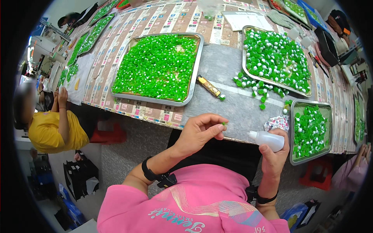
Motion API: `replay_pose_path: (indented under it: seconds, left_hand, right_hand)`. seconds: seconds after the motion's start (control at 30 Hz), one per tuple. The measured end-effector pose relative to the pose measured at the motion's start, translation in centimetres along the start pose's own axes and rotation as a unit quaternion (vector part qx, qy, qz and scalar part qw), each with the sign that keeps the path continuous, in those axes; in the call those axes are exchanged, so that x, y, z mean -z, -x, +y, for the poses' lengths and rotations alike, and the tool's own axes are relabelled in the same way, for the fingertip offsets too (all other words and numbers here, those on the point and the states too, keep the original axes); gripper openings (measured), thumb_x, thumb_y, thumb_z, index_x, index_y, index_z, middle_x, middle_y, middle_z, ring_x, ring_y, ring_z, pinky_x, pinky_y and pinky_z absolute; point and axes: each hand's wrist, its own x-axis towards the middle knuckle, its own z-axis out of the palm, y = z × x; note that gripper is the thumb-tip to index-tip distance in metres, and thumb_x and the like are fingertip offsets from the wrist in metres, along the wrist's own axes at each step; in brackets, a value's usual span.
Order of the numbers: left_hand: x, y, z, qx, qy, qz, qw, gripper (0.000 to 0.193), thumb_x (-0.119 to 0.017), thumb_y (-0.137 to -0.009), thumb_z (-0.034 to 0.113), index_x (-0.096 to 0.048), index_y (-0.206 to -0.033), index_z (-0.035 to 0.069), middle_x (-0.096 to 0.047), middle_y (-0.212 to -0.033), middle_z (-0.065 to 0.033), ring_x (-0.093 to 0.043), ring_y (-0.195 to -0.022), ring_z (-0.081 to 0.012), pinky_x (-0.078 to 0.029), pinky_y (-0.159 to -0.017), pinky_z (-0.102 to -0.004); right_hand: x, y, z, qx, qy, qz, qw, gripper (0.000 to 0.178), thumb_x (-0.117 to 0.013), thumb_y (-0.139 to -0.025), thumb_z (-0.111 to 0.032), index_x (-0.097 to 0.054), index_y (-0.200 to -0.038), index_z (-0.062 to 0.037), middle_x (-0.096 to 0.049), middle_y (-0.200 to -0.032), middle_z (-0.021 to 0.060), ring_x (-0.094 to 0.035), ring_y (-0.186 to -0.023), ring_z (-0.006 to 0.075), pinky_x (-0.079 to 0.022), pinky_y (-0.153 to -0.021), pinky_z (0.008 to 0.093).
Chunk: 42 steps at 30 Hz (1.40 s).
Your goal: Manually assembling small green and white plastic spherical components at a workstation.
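Over the table's near edge, my left hand [200,132] pinches a small green piece [224,125] between thumb and fingertips; the fingers cover most of it. To its right, my right hand [274,153] is wrapped round a translucent white squeeze bottle [269,141]. The bottle lies tilted, its narrow nozzle pointing left toward the left hand, apart from it. Beyond the hands lies a grey work mat [221,110], with a single green-and-white piece [222,97] beside a brown and gold tube [208,86]. Loose green and white pieces [262,91] are scattered at the mat's right.
A large metal tray [198,58] full of green pieces stands at left. Another filled tray [244,50] is at back right, and a smaller one [330,130] at near right. A patterned cloth [276,123] lies by my right hand. A person in yellow [54,130] works at left.
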Motion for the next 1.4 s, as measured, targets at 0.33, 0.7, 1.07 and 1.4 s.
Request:
replay_pose_path:
  seconds: [0.33, 0.7, 1.07, 1.4]
  left_hand:
    - [-0.13, -0.08, -0.14, -0.004, 0.017, -0.013, 1.000, 0.017, -0.060, -0.089, 0.007, -0.060, -0.103, -0.002, -0.062, -0.095, -0.0085, -0.064, -0.080, -0.0141, -0.053, -0.074, -0.0257]
    - [0.09, -0.04, 0.20, 0.058, 0.070, -0.010, 0.996, 0.014, -0.063, -0.084, 0.001, -0.063, -0.098, -0.003, -0.063, -0.098, -0.0099, -0.065, -0.088, -0.0176, -0.054, -0.080, -0.0283]
    - [0.26, -0.23, -0.37, -0.012, 0.034, -0.005, 0.999, 0.012, -0.063, -0.080, -0.006, -0.064, -0.092, -0.003, -0.061, -0.101, -0.0104, -0.062, -0.091, -0.0173, -0.052, -0.084, -0.0285]
    - [0.26, -0.38, -0.55, -0.046, -0.010, -0.008, 0.999, 0.012, -0.064, -0.081, -0.006, -0.065, -0.092, -0.001, -0.061, -0.099, -0.0090, -0.061, -0.091, -0.0153, -0.051, -0.083, -0.0267]
  right_hand:
    - [0.22, 0.23, 0.34, -0.005, 0.014, 0.014, 1.000, 0.044, -0.083, -0.069, -0.024, -0.056, -0.098, -0.0039, -0.058, -0.084, 0.0011, -0.054, -0.073, 0.0074, -0.044, -0.063, 0.0202]
    - [0.33, 0.32, 0.33, -0.023, 0.018, 0.013, 0.999, 0.044, -0.082, -0.069, -0.028, -0.057, -0.096, -0.0039, -0.058, -0.084, 0.0008, -0.054, -0.074, 0.0078, -0.044, -0.065, 0.0209]
    - [0.36, 0.66, 0.63, 0.000, 0.065, 0.008, 0.998, 0.043, -0.083, -0.068, -0.028, -0.059, -0.093, -0.0027, -0.056, -0.087, 0.0022, -0.054, -0.076, 0.0093, -0.044, -0.067, 0.0222]
    - [0.56, 0.72, 0.74, 0.022, 0.120, -0.002, 0.993, 0.039, -0.082, -0.069, -0.025, -0.061, -0.092, -0.0021, -0.058, -0.088, 0.0029, -0.054, -0.078, 0.0108, -0.043, -0.075, 0.0247]
